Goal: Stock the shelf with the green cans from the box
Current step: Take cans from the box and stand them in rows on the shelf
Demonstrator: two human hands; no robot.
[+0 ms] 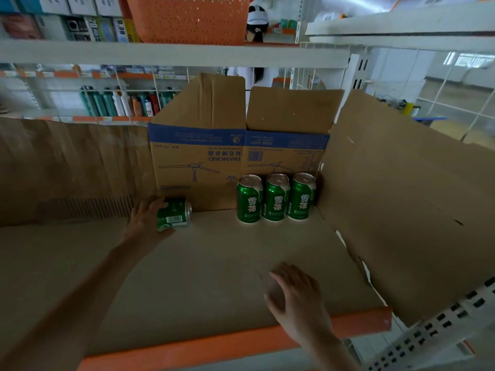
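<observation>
Green can [175,214] on its side on shelf [241,342], left of three upright cans [276,198].
Gripped round the body by left hand [146,218]; right hand [294,295] spread, empty. Likely smooth, light (dents if squeezed): best held mid-wall.
</observation>
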